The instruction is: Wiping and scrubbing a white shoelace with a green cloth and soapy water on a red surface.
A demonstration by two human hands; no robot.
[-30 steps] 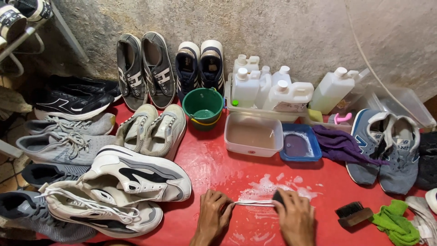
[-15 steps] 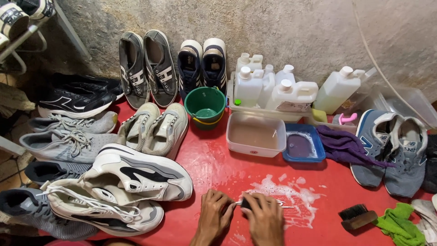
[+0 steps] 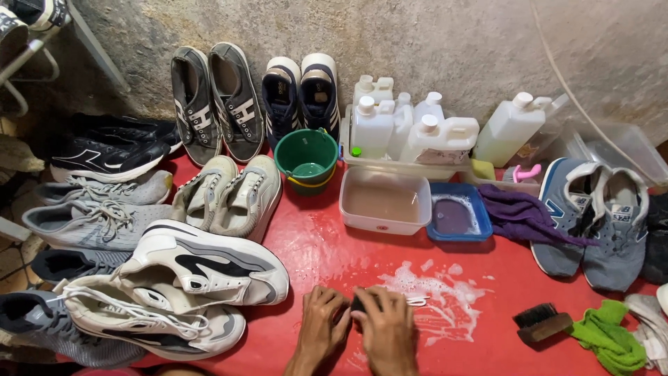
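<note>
At the front edge of the red surface [image 3: 327, 251], my left hand [image 3: 322, 327] pinches one end of a white shoelace [image 3: 417, 301] that lies flat in soapy foam [image 3: 438, 292]. My right hand [image 3: 386, 327] sits right beside the left, gripping a small dark brush [image 3: 358, 303] pressed on the lace. The free end of the lace sticks out to the right of my right hand.
Several pairs of shoes crowd the left side, a white-and-black pair [image 3: 188, 278] nearest. Behind stand a green bucket [image 3: 306, 161], a white tub of murky water [image 3: 385, 202], a blue tray [image 3: 457, 216], white bottles [image 3: 410, 129]. At right lie a purple cloth [image 3: 518, 217], wooden brush [image 3: 541, 323], green cloth [image 3: 607, 335], grey shoes [image 3: 591, 223].
My right hand with the brush has slid left along the lace until it meets the left hand. More of the lace lies uncovered at the right. The left hand has stayed put.
</note>
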